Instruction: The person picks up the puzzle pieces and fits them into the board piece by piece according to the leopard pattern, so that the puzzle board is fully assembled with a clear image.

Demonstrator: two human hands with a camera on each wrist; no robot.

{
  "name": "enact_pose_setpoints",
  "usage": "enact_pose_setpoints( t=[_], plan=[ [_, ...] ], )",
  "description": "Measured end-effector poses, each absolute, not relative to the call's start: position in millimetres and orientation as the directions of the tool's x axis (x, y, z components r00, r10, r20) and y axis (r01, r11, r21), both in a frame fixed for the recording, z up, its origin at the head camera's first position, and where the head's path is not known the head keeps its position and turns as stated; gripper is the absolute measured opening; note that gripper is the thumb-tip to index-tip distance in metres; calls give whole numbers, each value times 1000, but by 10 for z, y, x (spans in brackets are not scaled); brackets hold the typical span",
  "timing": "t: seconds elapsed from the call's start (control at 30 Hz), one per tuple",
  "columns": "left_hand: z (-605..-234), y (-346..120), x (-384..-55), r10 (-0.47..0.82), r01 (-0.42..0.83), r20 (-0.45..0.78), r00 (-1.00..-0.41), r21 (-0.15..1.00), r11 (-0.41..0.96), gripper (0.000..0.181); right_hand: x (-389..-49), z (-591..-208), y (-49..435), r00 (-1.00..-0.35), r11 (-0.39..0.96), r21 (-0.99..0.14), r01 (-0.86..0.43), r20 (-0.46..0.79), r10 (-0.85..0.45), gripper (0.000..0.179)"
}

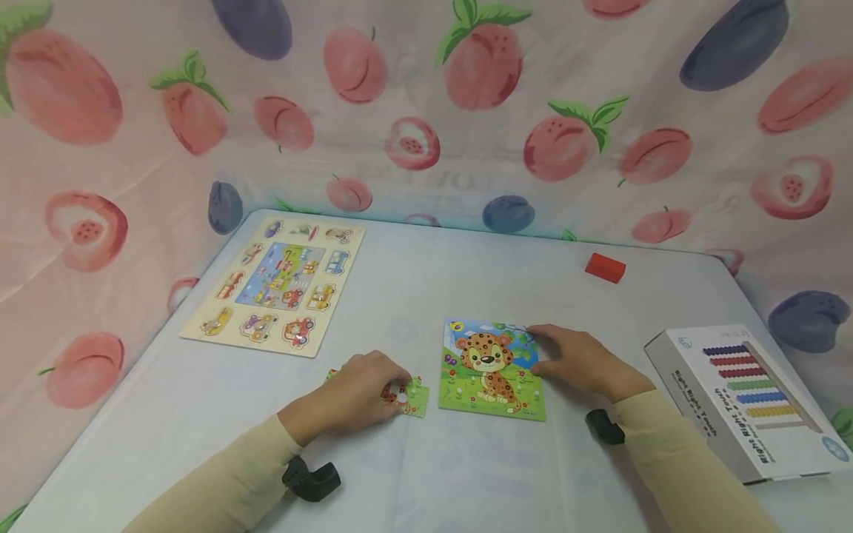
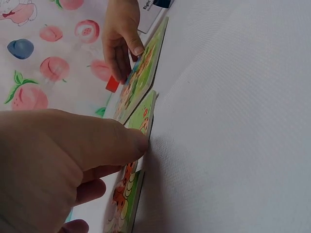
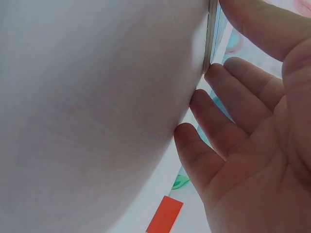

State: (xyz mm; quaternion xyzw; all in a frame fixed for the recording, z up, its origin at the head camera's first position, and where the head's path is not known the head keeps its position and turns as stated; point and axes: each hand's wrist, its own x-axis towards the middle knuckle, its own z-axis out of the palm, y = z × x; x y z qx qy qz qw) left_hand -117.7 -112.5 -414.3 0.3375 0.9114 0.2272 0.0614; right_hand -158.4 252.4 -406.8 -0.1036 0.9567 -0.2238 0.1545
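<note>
Left hand [image 1: 356, 392], inspected first: thumb and fingers drawn in, pinching a small flat puzzle piece printed green with orange spots [image 1: 418, 400] low over the white cloth-covered table [image 1: 413, 488]. Under its palm, the left wrist view shows a second green-and-orange flat piece [image 2: 127, 196]. Right hand [image 1: 576, 359]: fingers relaxed and apart, grasping nothing firmly, thumb and forefinger at the right side of a square, glossy puzzle board showing a spotted leopard on grass [image 1: 492, 370]. I cannot confirm firm contact there.

Risks, in my judgement: the pinched piece sits just beside the board's left edge — a push rightward could knock the board askew, since the right hand offers only a light stop. Dragging the palm could shift the second piece, mostly hidden from my head view.

Surroundings: a cream flat board with vehicle shapes [image 1: 229, 338] lies beyond the left hand; a small red block [image 1: 606, 267] stands well apart at the far right. I find one obstruction — the white carton with coloured stripes [image 1: 740, 403], near the right sleeve [image 1: 680, 459], limiting outward swing on that side
</note>
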Motion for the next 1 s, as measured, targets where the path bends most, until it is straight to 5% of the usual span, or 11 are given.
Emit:
enact_pose_setpoints(
  t=[1.0],
  plan=[
    [-4120,-1011,-1205,664,612,98,-741,505,609,42,-1582,-4091,2534,-933,883,-454,-120,-253,-257,71]
  ],
)
